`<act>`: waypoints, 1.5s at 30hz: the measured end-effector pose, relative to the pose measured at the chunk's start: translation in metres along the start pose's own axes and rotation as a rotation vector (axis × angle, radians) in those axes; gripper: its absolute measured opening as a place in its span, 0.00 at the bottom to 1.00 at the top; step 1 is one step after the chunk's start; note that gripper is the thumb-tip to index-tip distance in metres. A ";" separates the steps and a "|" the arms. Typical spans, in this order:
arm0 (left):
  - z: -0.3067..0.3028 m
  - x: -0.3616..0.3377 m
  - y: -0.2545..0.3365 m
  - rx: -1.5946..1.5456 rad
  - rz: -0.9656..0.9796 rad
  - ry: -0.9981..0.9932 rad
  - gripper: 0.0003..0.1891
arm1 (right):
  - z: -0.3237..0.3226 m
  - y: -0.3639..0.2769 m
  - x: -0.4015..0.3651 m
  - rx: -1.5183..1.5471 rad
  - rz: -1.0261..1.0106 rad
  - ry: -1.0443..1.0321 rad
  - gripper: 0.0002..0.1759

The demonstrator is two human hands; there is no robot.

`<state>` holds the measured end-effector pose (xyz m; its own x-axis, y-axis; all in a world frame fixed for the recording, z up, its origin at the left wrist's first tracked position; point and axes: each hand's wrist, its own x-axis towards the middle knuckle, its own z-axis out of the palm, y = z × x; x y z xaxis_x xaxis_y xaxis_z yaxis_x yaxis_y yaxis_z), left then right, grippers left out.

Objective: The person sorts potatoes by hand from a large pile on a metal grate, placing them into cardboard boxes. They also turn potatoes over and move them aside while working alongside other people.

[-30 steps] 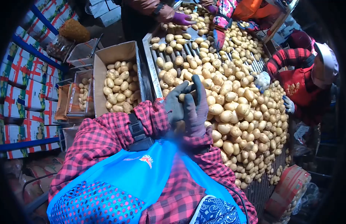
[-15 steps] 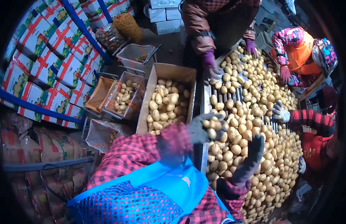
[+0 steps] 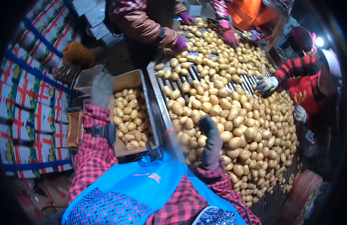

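Note:
My left hand [image 3: 102,90], in a grey glove, is over the left edge of a cardboard box [image 3: 152,129] of potatoes, beside a smaller bin. Its fingers point away from me and look loosely stretched; its palm is hidden, and no potato shows in it. My right hand [image 3: 211,144], in a dark glove, is raised over the near left part of the potato heap [image 3: 252,131], fingers up and stretched, with nothing seen in it. The potatoes lie on a roller table [image 3: 162,101] with a metal edge.
Across the table, co-workers' gloved hands [image 3: 268,84] touch or hover by the potatoes. Another worker's purple glove [image 3: 179,45] is at the table's far left edge. Printed cartons [image 3: 25,123] are stacked behind blue bars at left. An orange net sack [image 3: 79,53] stands near them.
My left hand has swung left from the table edge to the box, and the potatoes it held no longer show. My view has turned and shifted. My right hand remains raised over the heap.

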<state>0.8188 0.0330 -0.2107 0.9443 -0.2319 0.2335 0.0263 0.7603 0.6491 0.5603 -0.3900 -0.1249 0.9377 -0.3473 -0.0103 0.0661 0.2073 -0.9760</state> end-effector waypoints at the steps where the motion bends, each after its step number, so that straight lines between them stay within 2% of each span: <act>1: 0.074 -0.014 -0.027 0.227 -0.076 0.356 0.24 | 0.008 -0.004 0.002 0.117 0.083 -0.001 0.26; 2: 0.101 -0.019 -0.047 0.326 -0.205 0.228 0.26 | 0.016 -0.007 0.004 0.233 0.168 -0.005 0.25; 3: 0.130 -0.013 -0.065 0.383 -0.361 0.215 0.28 | 0.014 0.005 0.010 0.116 0.112 -0.014 0.22; 4: 0.162 -0.002 -0.090 0.461 -0.466 0.304 0.29 | 0.009 0.017 0.016 -0.002 0.057 -0.022 0.20; 5: 0.160 0.005 -0.116 0.506 -0.492 0.077 0.31 | 0.007 0.011 0.020 -0.049 0.008 -0.057 0.20; 6: 0.157 0.011 -0.139 0.940 -0.474 -0.254 0.33 | -0.002 0.036 0.027 -0.126 -0.104 -0.056 0.20; 8: 0.218 0.025 -0.166 0.807 -0.688 -0.189 0.34 | -0.006 0.048 0.022 0.094 0.061 -0.062 0.21; 10: 0.233 0.047 -0.202 0.911 -0.751 -0.326 0.34 | -0.011 0.055 0.018 0.256 0.233 -0.055 0.22; 11: 0.236 0.060 -0.224 0.948 -0.708 -0.403 0.38 | -0.016 0.066 0.022 0.042 0.074 -0.175 0.24; 12: 0.239 0.064 -0.247 0.752 -0.820 -0.254 0.38 | -0.023 0.075 0.022 0.051 0.071 -0.152 0.24; 14: 0.249 0.080 -0.282 0.707 -0.957 -0.235 0.36 | -0.020 0.044 0.031 0.589 0.497 -0.064 0.12; 15: 0.244 0.091 -0.300 0.561 -1.040 -0.215 0.32 | -0.020 0.033 0.036 0.863 0.704 -0.024 0.10; 16: 0.240 0.100 -0.316 0.415 -1.121 -0.187 0.28 | -0.020 0.027 0.038 0.881 0.698 -0.013 0.10; 18: 0.273 0.114 -0.316 0.302 -1.153 -0.140 0.26 | -0.019 0.023 0.040 0.879 0.644 0.154 0.10; 19: 0.280 0.119 -0.329 0.167 -1.026 -0.421 0.24 | -0.023 0.025 0.040 0.808 0.650 0.102 0.12; 20: 0.316 0.117 -0.335 0.262 -1.016 -0.449 0.25 | -0.021 0.032 0.038 0.829 0.647 0.113 0.12; 22: 0.312 0.141 -0.383 0.493 -0.855 -0.559 0.24 | -0.024 0.046 0.031 0.705 0.524 0.076 0.13; 23: 0.332 0.148 -0.396 0.366 -0.999 -0.485 0.25 | -0.032 0.033 0.031 0.509 0.366 0.025 0.20; 24: 0.354 0.154 -0.409 0.241 -1.140 -0.408 0.26 | -0.029 0.045 0.032 0.495 0.107 0.028 0.30; 25: 0.361 0.150 -0.434 0.442 -1.117 -0.376 0.27 | -0.033 0.037 0.030 0.531 0.184 -0.019 0.33; 26: 0.374 0.139 -0.444 0.596 -0.941 -0.467 0.28 | -0.039 0.030 0.031 0.562 0.256 -0.071 0.36; 28: 0.358 0.144 -0.476 0.816 -0.811 -0.694 0.39 | -0.041 0.033 0.032 0.542 0.186 -0.082 0.36; 29: 0.361 0.148 -0.451 0.943 -0.410 -1.240 0.43 | -0.040 0.034 0.032 0.530 0.127 -0.100 0.36; 30: 0.371 0.131 -0.439 0.745 -0.811 -0.950 0.41 | -0.039 0.034 0.032 0.536 0.128 -0.100 0.36; 32: 0.378 0.121 -0.402 0.863 -0.856 -1.103 0.39 | -0.034 0.031 0.029 0.733 0.285 0.000 0.26; 34: 0.392 0.114 -0.361 0.910 -0.703 -1.513 0.35 | -0.037 0.030 0.029 0.790 0.317 0.013 0.26; 36: 0.400 0.103 -0.322 0.889 -0.792 -1.597 0.34 | -0.043 0.036 0.028 0.415 0.090 -0.067 0.26; 37: 0.397 0.103 -0.312 0.912 -0.673 -1.612 0.31 | -0.041 0.033 0.024 0.545 0.234 -0.041 0.25; 38: 0.389 0.108 -0.306 0.916 -0.675 -1.618 0.31 | -0.042 0.037 0.025 0.550 0.229 -0.040 0.25; 40: 0.367 0.125 -0.301 0.875 -0.972 -1.157 0.28 | -0.043 0.045 0.028 0.479 0.077 -0.143 0.25; 42: 0.333 0.145 -0.310 1.126 -0.787 -0.927 0.26 | -0.045 0.033 0.030 0.403 0.045 -0.112 0.24; 44: 0.288 0.157 -0.324 1.289 -0.571 -0.784 0.25 | -0.045 0.031 0.030 0.326 0.015 -0.088 0.23; 45: 0.274 0.164 -0.336 1.293 -0.569 -0.792 0.25 | -0.045 0.035 0.030 0.341 0.017 -0.097 0.23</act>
<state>0.8750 -0.4266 -0.1924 0.5013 -0.8398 -0.2086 -0.3710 -0.4263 0.8250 0.5752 -0.4338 -0.1694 0.9666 -0.2560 0.0110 0.1450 0.5112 -0.8471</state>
